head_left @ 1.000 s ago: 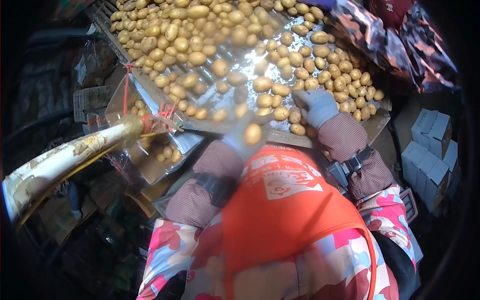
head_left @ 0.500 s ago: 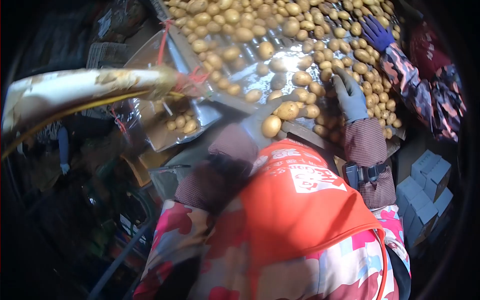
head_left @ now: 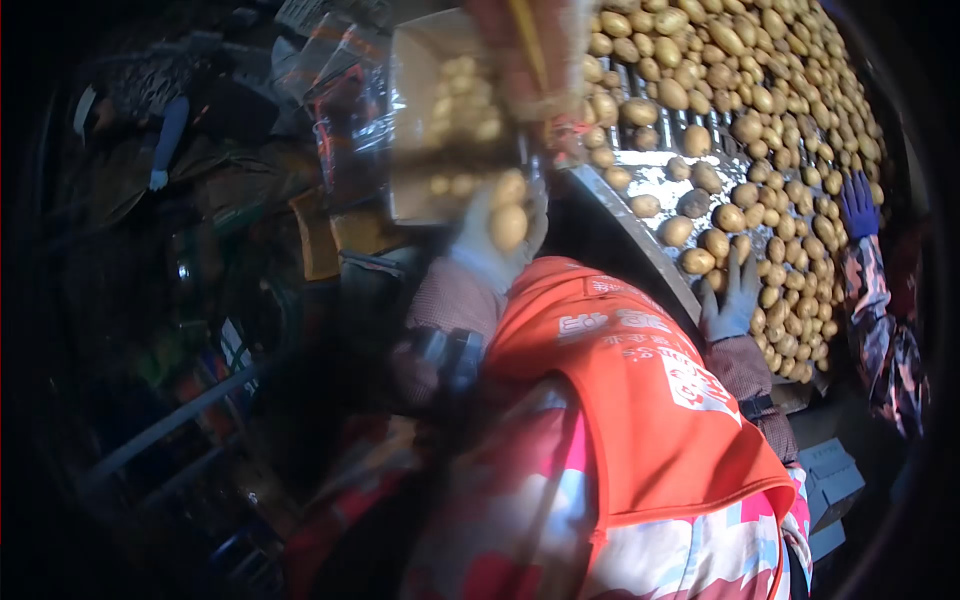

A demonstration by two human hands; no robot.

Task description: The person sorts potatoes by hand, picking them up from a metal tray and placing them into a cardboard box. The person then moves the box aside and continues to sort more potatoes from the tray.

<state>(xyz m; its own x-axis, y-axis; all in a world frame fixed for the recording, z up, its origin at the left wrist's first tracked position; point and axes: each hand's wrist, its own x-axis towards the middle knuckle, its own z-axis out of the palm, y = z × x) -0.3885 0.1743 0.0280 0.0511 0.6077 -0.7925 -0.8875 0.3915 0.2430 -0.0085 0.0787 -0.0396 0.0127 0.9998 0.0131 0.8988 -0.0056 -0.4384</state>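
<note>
My left hand (head_left: 485,240), in a pale work glove, is curled around potatoes (head_left: 509,228) at the near edge of a plastic-lined box (head_left: 412,110). Two potatoes show between thumb and fingers, somewhat blurred. More potatoes (head_left: 465,100) lie inside that box. My right hand (head_left: 736,305), gloved alike, rests at the near side of the sorting table with its fingers stretched out and apart. Its fingertips touch or nearly touch potatoes (head_left: 698,261) there.
Potatoes cover much of the wet metal table, whose raised edge (head_left: 640,245) runs beside me. Another person's purple-gloved hand (head_left: 860,205) is at the far right. A blurred pipe (head_left: 520,50) hangs over the box. Cartons (head_left: 830,480) stand low right; another person is at upper left.
My view has swung left. My left hand has moved from the table to the box with potatoes in it. My right hand remains at the table's potatoes.
</note>
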